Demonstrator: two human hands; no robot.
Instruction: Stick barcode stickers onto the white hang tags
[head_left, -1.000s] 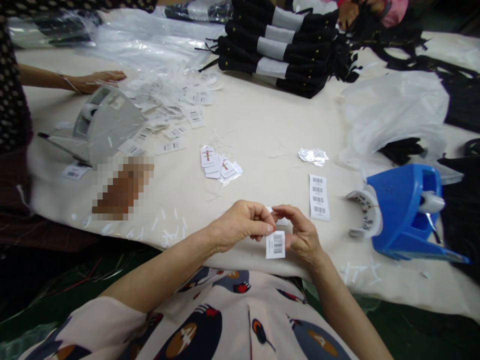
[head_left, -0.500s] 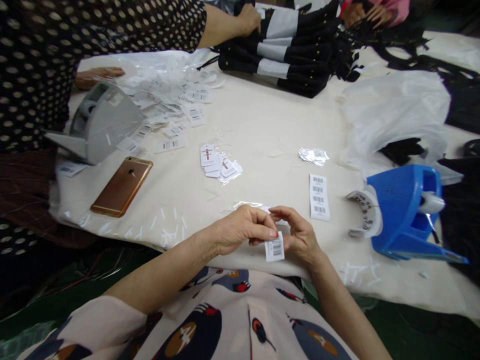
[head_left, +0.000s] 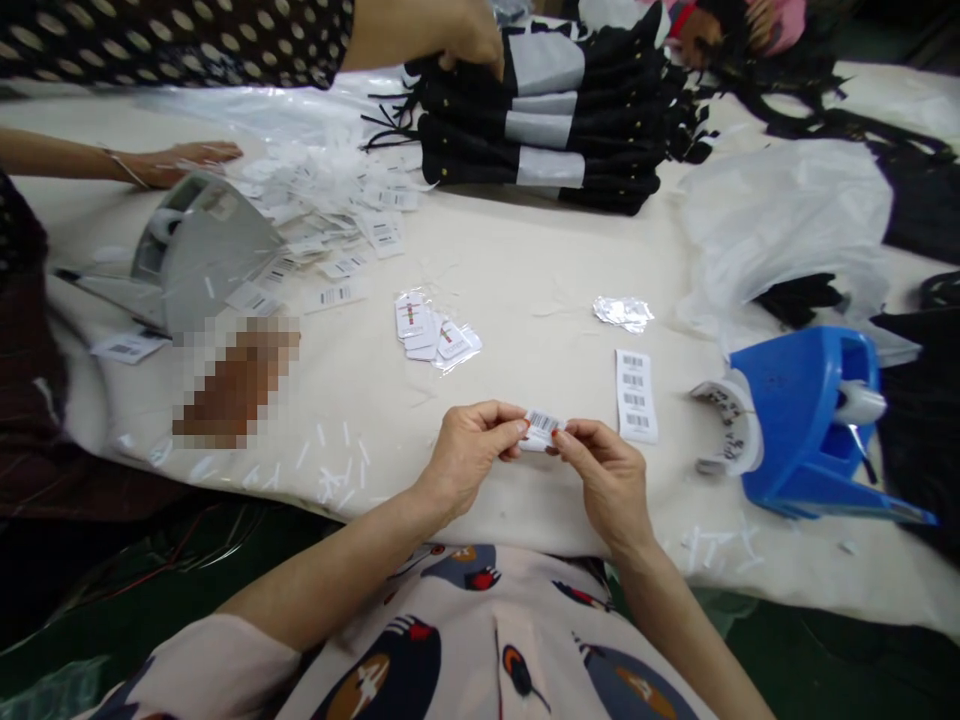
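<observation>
A small white barcode label (head_left: 543, 428) is stretched level between my two hands, above the near edge of the table. My left hand (head_left: 480, 445) pinches its left end between thumb and fingers. At the other end, my right hand (head_left: 606, 468) grips the corner, thumb on top. Whether a tag lies under the label is hidden. To the right of my right hand lies a strip of barcode labels (head_left: 636, 396). Beyond my hands sit a small pile of printed hang tags (head_left: 431, 332) and a cluster of shiny clear pieces (head_left: 623, 313).
A blue tape dispenser (head_left: 795, 420) stands at right, a grey dispenser (head_left: 214, 255) at left near scattered labels (head_left: 337, 215). A pixelated brown object (head_left: 240, 390) lies front left. Bundled black goods (head_left: 540, 125) are at the back, under a co-worker's hand (head_left: 472, 40). Plastic bag (head_left: 795, 220) at right.
The label has turned from hanging upright to lying level, and my right hand now holds its right end. The co-worker's arm has shifted, and the black bundle sits slightly nearer.
</observation>
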